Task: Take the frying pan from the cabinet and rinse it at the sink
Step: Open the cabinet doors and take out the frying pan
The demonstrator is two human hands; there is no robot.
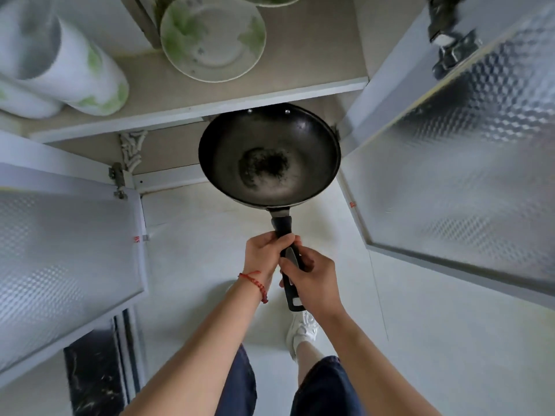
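Observation:
A black frying pan (269, 154) with a dark, worn middle hangs level in front of the open cabinet (192, 114), its far rim under the edge of the upper shelf. Its long black handle points toward me. My left hand (264, 255), with a red bracelet on the wrist, grips the handle higher up. My right hand (312, 280) grips the handle lower down, near its end. The sink is out of view.
Two cabinet doors with patterned glass stand open, one at the left (66, 262) and one at the right (459, 163). The upper shelf holds a green-patterned plate (213, 37) and white bowls (69, 67). Below are the pale floor and a white shoe (301, 330).

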